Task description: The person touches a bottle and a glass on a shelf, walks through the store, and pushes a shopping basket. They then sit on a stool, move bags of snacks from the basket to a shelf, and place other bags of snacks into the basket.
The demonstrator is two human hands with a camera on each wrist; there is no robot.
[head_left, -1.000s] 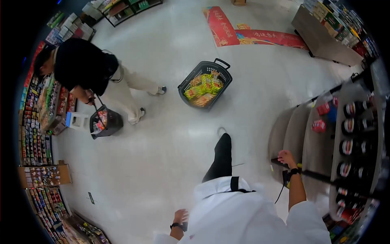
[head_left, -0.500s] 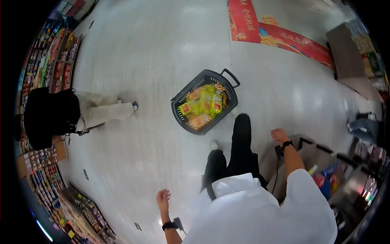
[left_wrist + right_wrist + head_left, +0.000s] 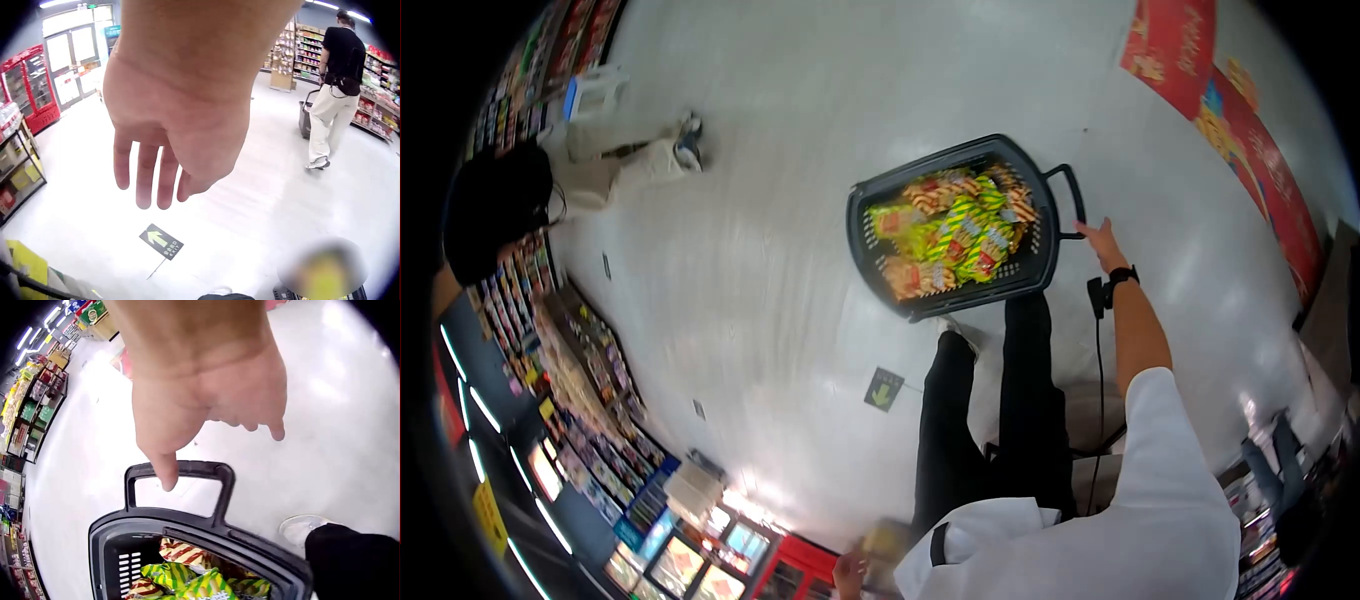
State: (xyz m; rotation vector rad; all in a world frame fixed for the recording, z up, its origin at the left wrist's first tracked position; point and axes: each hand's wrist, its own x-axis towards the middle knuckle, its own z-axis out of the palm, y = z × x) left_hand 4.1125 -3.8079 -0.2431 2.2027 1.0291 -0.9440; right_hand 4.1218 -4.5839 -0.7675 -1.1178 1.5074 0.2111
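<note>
A dark shopping basket holds several yellow-green and brown-striped snack bags. My right hand is at its raised handle in the head view. In the right wrist view the thumb of my right hand overlaps the bar of the handle, while the other fingers are extended beyond it and not wrapped round; contact is unclear. My left hand hangs with loose, slightly bent fingers, holding nothing, above the floor; in the head view it is at the lower edge.
A person in black top and pale trousers stands with another basket by the shelves. Red-framed coolers and glass doors are at the far side. A floor exit sign lies below the basket. Red floor banners are at the upper right.
The basket now appears nearer, and my right hand has moved from beside the grey shelving to the handle. The view has turned, and the other person stands farther left than at first.
</note>
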